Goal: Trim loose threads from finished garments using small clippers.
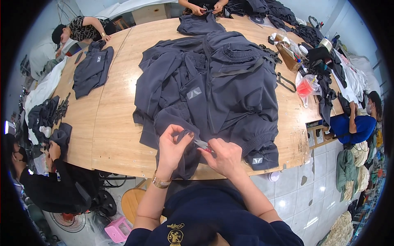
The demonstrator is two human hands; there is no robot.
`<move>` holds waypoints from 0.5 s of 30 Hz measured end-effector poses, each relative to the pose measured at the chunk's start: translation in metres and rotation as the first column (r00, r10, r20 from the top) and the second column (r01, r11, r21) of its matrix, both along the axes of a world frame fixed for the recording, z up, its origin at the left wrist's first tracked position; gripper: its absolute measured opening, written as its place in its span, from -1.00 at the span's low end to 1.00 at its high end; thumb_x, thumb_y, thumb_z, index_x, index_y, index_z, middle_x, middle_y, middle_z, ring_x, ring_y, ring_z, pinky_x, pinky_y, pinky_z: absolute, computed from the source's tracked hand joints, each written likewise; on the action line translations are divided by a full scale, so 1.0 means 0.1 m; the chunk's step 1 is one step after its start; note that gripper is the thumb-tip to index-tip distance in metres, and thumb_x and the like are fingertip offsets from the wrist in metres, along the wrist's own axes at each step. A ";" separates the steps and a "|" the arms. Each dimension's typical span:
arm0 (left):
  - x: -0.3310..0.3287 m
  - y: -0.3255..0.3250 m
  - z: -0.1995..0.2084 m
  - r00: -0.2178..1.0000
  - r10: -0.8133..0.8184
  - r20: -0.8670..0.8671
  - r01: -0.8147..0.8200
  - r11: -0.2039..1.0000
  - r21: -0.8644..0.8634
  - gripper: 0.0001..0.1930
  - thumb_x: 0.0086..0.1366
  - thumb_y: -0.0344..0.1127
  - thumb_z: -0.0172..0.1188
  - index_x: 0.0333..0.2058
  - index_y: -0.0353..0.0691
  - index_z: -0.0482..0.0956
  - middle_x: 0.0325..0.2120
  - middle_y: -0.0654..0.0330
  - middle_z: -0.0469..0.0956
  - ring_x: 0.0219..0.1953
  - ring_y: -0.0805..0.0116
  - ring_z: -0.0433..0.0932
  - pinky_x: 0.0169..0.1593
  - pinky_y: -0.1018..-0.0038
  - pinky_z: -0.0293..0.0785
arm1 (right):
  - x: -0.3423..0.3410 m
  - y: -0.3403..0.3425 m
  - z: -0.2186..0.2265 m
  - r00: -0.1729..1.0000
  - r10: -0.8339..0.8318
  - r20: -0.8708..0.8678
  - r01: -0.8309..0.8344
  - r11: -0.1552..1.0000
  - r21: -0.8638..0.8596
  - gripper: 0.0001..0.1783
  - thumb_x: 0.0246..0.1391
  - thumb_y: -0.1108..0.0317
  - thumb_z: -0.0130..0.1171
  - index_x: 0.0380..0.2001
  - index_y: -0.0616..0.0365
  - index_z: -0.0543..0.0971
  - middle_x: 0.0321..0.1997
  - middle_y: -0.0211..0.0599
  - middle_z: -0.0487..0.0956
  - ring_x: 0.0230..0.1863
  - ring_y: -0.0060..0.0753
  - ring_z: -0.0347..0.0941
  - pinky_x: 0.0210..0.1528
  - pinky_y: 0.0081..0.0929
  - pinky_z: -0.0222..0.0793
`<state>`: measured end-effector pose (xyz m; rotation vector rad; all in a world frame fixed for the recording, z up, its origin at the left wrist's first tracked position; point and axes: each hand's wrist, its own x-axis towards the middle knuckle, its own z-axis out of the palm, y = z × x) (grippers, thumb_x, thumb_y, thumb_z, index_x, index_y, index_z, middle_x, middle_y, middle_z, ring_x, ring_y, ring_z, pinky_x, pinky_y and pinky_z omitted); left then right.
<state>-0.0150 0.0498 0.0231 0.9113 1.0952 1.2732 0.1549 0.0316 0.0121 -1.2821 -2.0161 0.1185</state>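
Dark cloth [188,163] in left hand [170,145], small bladed tool [201,143] in right hand [223,155]

Position: the cloth lies at the near edge of the wooden table [115,137], in front of the person's body, where it meets the garment pile [244,96]. Whether it belongs to a garment in that pile cannot be told.

Left hand: thumb and fingers together, clamped on a pinch of the cloth. Gold-toned band [161,182] at the wrist.

Right hand: fingers closed around the tool; handle mostly hidden. The silver blade points left, toward the pinched cloth; contact between the two cannot be told.

Pile: dark garments with gathered edges and a pale rectangular patch [193,93], heaped over the middle of the table.

Surroundings: folded dark garment [93,71] on the table, left of the pile. Clear bag with red contents [305,87] near the right edge. Co-worker in blue [353,126] at right; co-worker in black [61,180] at left; pink stool [117,229] on the floor, lower left.
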 end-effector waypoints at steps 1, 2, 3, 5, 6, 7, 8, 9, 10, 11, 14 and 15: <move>0.01 0.00 0.01 1.000 0.003 -0.017 -0.003 1.000 0.005 -0.83 0.17 -0.50 0.24 -0.34 -0.24 0.39 -0.57 0.43 0.47 -0.60 0.83 0.30 -0.59 0.82 0.11 | 0.00 0.00 0.00 1.000 -0.006 0.018 0.005 1.000 0.016 -0.67 -0.09 0.05 0.28 -0.58 0.01 0.44 -0.67 -0.46 0.38 -0.75 -0.41 0.33 -0.67 -0.53 0.19; 0.01 -0.01 0.02 0.999 0.005 -0.034 -0.005 1.000 0.009 -0.83 0.17 -0.50 0.24 -0.35 -0.24 0.38 -0.57 0.43 0.46 -0.61 0.82 0.29 -0.60 0.82 0.10 | 0.00 0.00 0.01 1.000 -0.006 0.018 0.006 1.000 0.016 -0.67 -0.09 0.05 0.28 -0.58 0.01 0.44 -0.67 -0.46 0.38 -0.75 -0.41 0.33 -0.67 -0.53 0.19; 0.02 -0.01 0.03 0.999 0.004 -0.035 -0.004 1.000 0.009 -0.83 0.17 -0.50 0.24 -0.35 -0.24 0.38 -0.57 0.43 0.46 -0.61 0.82 0.29 -0.60 0.82 0.10 | 0.00 0.00 0.01 1.000 -0.013 0.024 0.012 1.000 0.020 -0.68 -0.09 0.05 0.28 -0.58 0.01 0.44 -0.67 -0.46 0.38 -0.75 -0.41 0.32 -0.67 -0.53 0.19; 0.04 -0.02 0.04 0.997 0.021 -0.070 -0.018 0.999 0.044 -0.83 0.17 -0.51 0.23 -0.36 -0.24 0.37 -0.59 0.44 0.46 -0.61 0.83 0.29 -0.60 0.82 0.10 | 0.00 0.00 0.02 0.999 -0.020 0.029 0.019 1.000 0.024 -0.68 -0.09 0.05 0.28 -0.58 0.00 0.44 -0.67 -0.46 0.37 -0.75 -0.41 0.32 -0.67 -0.53 0.18; 0.03 -0.02 0.04 0.997 0.021 -0.071 -0.018 0.999 0.044 -0.83 0.17 -0.51 0.23 -0.36 -0.24 0.37 -0.59 0.44 0.46 -0.61 0.83 0.29 -0.60 0.82 0.10 | 0.00 -0.01 0.03 0.999 -0.022 0.039 0.021 0.999 0.027 -0.68 -0.09 0.05 0.28 -0.58 0.00 0.44 -0.67 -0.47 0.37 -0.75 -0.42 0.32 -0.67 -0.53 0.18; 0.02 -0.03 0.04 0.996 0.013 -0.090 -0.009 0.999 0.037 -0.83 0.17 -0.52 0.22 -0.36 -0.24 0.37 -0.59 0.44 0.46 -0.60 0.83 0.30 -0.59 0.82 0.12 | 0.00 -0.01 0.03 0.998 -0.024 0.050 0.023 0.999 0.029 -0.68 -0.09 0.05 0.28 -0.58 0.00 0.44 -0.67 -0.47 0.37 -0.75 -0.42 0.31 -0.66 -0.53 0.18; 0.02 -0.03 0.04 0.994 0.002 -0.108 0.001 1.000 0.030 -0.83 0.18 -0.52 0.22 -0.35 -0.24 0.37 -0.58 0.44 0.46 -0.59 0.83 0.31 -0.59 0.82 0.13 | 0.01 -0.01 0.03 0.998 -0.026 0.050 0.024 0.999 0.030 -0.68 -0.09 0.05 0.28 -0.58 0.00 0.44 -0.67 -0.47 0.37 -0.75 -0.42 0.31 -0.66 -0.53 0.18; 0.02 -0.03 0.04 0.994 0.001 -0.108 0.003 1.000 0.031 -0.83 0.18 -0.52 0.22 -0.35 -0.24 0.37 -0.58 0.44 0.46 -0.59 0.83 0.31 -0.59 0.82 0.13 | 0.01 -0.01 0.01 0.998 -0.025 0.055 0.023 0.999 0.030 -0.68 -0.09 0.05 0.28 -0.58 0.00 0.44 -0.67 -0.47 0.37 -0.74 -0.42 0.32 -0.66 -0.52 0.18; 0.03 -0.03 0.04 0.995 -0.005 -0.102 0.008 1.000 0.028 -0.83 0.18 -0.52 0.22 -0.35 -0.25 0.37 -0.58 0.43 0.47 -0.58 0.83 0.32 -0.58 0.83 0.14 | 0.02 -0.02 0.00 0.998 -0.023 0.059 0.022 0.999 0.030 -0.68 -0.10 0.05 0.28 -0.58 0.00 0.44 -0.68 -0.47 0.37 -0.74 -0.41 0.32 -0.66 -0.51 0.17; 0.02 -0.04 0.04 0.995 -0.007 -0.098 0.010 1.000 0.025 -0.83 0.18 -0.52 0.22 -0.35 -0.25 0.37 -0.57 0.43 0.47 -0.57 0.82 0.32 -0.57 0.83 0.15 | 0.02 -0.02 0.00 0.998 -0.022 0.059 0.020 0.999 0.030 -0.68 -0.10 0.05 0.28 -0.58 0.00 0.44 -0.68 -0.47 0.37 -0.74 -0.41 0.32 -0.66 -0.51 0.17; 0.01 -0.04 0.02 0.998 -0.001 -0.062 0.003 1.000 0.019 -0.84 0.18 -0.52 0.21 -0.35 -0.25 0.37 -0.55 0.41 0.48 -0.55 0.81 0.35 -0.55 0.83 0.19 | 0.00 -0.02 0.00 0.999 -0.003 -0.039 0.001 0.998 -0.063 -0.70 -0.06 0.12 0.28 -0.56 0.04 0.43 -0.67 -0.44 0.39 -0.72 -0.40 0.33 -0.63 -0.53 0.20; 0.00 -0.03 0.01 0.998 0.001 -0.061 0.000 1.000 0.016 -0.84 0.18 -0.52 0.21 -0.35 -0.25 0.37 -0.55 0.41 0.48 -0.55 0.81 0.35 -0.55 0.83 0.19 | -0.02 0.00 0.00 0.959 -0.056 -0.279 -0.007 0.975 -0.221 -0.72 -0.03 0.18 0.28 -0.55 0.07 0.41 -0.68 -0.40 0.38 -0.71 -0.41 0.32 -0.60 -0.56 0.22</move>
